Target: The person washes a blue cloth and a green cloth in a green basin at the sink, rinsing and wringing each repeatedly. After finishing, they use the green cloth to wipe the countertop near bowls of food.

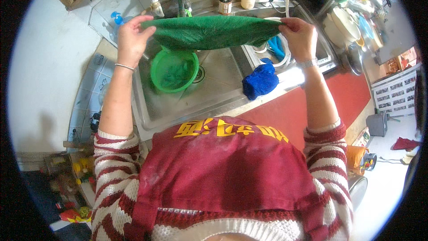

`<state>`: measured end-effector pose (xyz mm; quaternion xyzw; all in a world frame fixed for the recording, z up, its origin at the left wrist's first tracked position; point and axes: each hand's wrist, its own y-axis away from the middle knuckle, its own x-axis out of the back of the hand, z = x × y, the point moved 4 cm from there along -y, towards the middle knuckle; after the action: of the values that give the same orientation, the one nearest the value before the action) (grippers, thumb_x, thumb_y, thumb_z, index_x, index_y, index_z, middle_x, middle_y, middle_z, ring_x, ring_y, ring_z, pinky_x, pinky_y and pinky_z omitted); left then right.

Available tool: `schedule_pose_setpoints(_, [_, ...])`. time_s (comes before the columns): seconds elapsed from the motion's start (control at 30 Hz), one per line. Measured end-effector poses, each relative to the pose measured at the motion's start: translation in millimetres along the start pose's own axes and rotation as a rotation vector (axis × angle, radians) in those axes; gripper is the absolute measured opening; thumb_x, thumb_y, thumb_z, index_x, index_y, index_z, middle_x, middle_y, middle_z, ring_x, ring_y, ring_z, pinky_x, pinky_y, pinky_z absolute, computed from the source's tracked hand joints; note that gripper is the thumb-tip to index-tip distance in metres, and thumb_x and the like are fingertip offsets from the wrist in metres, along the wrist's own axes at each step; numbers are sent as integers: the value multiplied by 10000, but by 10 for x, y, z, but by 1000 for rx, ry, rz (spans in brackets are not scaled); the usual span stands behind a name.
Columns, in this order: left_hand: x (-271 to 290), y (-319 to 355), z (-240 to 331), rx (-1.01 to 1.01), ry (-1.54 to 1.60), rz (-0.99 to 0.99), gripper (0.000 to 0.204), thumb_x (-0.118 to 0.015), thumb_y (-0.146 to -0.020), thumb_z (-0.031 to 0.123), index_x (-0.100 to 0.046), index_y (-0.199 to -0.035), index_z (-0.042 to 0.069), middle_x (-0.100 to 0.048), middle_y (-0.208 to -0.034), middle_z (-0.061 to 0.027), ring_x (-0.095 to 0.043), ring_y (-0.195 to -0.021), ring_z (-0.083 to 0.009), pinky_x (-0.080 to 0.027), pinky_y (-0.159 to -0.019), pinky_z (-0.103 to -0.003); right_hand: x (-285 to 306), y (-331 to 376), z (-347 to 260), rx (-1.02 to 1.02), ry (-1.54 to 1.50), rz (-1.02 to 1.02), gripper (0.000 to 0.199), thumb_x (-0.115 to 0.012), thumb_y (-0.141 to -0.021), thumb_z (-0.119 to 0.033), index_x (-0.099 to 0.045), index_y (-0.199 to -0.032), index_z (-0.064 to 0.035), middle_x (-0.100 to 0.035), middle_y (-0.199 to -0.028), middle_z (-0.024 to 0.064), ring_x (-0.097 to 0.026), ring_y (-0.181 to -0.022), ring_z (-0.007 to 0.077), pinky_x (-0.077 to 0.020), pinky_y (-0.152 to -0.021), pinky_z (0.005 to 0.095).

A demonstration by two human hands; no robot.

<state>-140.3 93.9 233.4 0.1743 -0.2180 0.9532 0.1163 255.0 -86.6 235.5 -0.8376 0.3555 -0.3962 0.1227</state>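
**Green cloth stretched over the sink, basin waiting below**

You've got the green cloth (213,31) up in the upper middle of the frame, pulled taut between both hands above the steel sink (178,107). Your left hand (133,40) pinches its left end, thumb and fingers pressed together on the fabric; your right hand (301,35) clamps the right end the same way. The cloth hangs in a shallow sag, folded lengthwise, clear of everything under it.

Just below its left half sits the green plastic basin (174,70) in the sink, with something green inside; whether that's water or another cloth I can't tell. A crumpled blue cloth (260,81) rests on the sink's front edge, right of centre, untouched.

My read: the cloth looks lifted out and spread, so the washing part seems mostly done. Wringing or hanging it appears left, and the blue cloth hasn't been handled.
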Motion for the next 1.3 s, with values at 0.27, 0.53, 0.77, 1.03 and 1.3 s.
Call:
schedule_pose_setpoints(0.27, [-10, 58, -252, 290, 71, 89, 293, -678, -883, 209, -605, -1094, 19, -576, -889, -39, -525, -781, -126, -459, -681, -289, -243, 111, 27, -455, -898, -278, 83, -606, -875, -129, -617, -913, -56, -591, -810, 4, -550, -705, 108, -480, -597, 247])
schedule_pose_setpoints(0.53, [-61, -256, -63, 191, 436, 166, 309, -660, -910, 210, -594, -1123, -4, -618, -959, -71, -551, -837, -142, -450, -786, -285, -160, -22, -133, -419, -1110, -360, 260, -487, -983, -251, -594, -987, -15, -661, -892, 64, -652, -768, 161, -550, -649, 323])
schedule_pose_setpoints(0.77, [-823, 604, -800, 737, 928, -401, 358, -658, -895, 168, -573, -1179, -33, -641, -1119, -130, -597, -1086, -224, -473, -958, -357, -998, 943, 359, -915, -1619, -733, 616, -403, -966, -495, -480, -1333, -6, -534, -1335, 176, -515, -1228, 325, -385, -1049, 492])
schedule_pose_setpoints(1.03, [-804, 483, -949, 435, -345, -210, 434, -650, -878, 204, -525, -1227, -21, -613, -1135, -211, -600, -1025, -313, -480, -888, -426, -1035, 1249, 568, -1100, -1258, -395, 246, -426, -972, -88, -521, -1195, -47, -617, -1123, 134, -622, -1015, 296, -535, -860, 447])
schedule_pose_setpoints(1.3, [-1606, 610, 772, -294, 9, -520, 377, -629, -888, 183, -467, -1214, 86, -662, -944, -234, -673, -820, -385, -534, -724, -434, -1032, 1262, -58, -1047, -1659, -393, 501, -339, -1001, -462, -484, -1343, -125, -542, -1336, 123, -539, -1202, 298, -417, -1014, 523])
